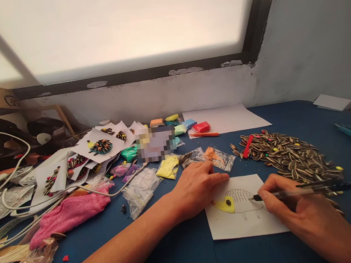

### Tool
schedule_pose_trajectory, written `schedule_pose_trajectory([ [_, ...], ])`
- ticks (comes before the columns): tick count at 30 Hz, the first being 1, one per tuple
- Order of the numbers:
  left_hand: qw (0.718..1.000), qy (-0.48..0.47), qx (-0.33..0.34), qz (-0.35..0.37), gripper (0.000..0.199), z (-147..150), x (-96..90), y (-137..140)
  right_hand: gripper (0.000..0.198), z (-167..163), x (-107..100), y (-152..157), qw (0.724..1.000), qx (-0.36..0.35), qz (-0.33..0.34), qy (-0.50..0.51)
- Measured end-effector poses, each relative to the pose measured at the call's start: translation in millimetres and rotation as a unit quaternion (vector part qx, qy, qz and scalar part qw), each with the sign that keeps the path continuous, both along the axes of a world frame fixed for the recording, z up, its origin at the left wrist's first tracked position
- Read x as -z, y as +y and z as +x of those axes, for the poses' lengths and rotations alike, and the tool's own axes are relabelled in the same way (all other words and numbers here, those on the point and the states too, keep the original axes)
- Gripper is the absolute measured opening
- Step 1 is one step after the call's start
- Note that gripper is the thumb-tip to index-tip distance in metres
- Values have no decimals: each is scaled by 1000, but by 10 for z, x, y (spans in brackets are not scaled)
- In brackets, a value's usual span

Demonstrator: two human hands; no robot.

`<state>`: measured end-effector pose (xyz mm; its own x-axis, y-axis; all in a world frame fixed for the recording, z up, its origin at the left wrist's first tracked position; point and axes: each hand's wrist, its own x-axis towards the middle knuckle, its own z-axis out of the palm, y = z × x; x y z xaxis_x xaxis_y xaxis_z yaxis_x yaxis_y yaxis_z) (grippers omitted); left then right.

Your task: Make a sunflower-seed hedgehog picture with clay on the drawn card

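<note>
My right hand (285,203) grips a black pen (300,191), its tip touching a small white sheet of paper (240,228). On the sheet is a line drawing of a hedgehog (241,200), its back filled with short strokes and two pairs of legs below. The head is covered in yellow clay (223,205) with a dark seed as the eye. My left hand (198,184) rests over the sheet's upper left corner, index finger stretched out and other fingers partly hidden, holding nothing. Just beyond it lies a plastic bag with orange clay (214,155).
Striped sunflower seeds (291,155) are heaped at right, a red strip (248,147) on them. Yellow clay (168,167), a pink cloth (72,212), a white cable (106,193) and finished seed pictures (100,145) lie left. A larger white sheet (225,116) is at the back.
</note>
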<state>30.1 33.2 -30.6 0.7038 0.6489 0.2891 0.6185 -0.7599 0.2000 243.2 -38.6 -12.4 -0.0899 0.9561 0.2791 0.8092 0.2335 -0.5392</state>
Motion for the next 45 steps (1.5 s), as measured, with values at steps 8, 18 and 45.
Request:
schedule_pose_trajectory([
  [8,1000,7,5,3,29,-1,9,9,26,-15,-48,-2,1000,1,-14,4],
  [18,1000,-5,7,15,29,-5,40,15,26,50,-4,0,1000,1,-6,23],
  [45,1000,-12,12,21,29,-5,37,17,25,69,-27,9,1000,-7,-16,25],
])
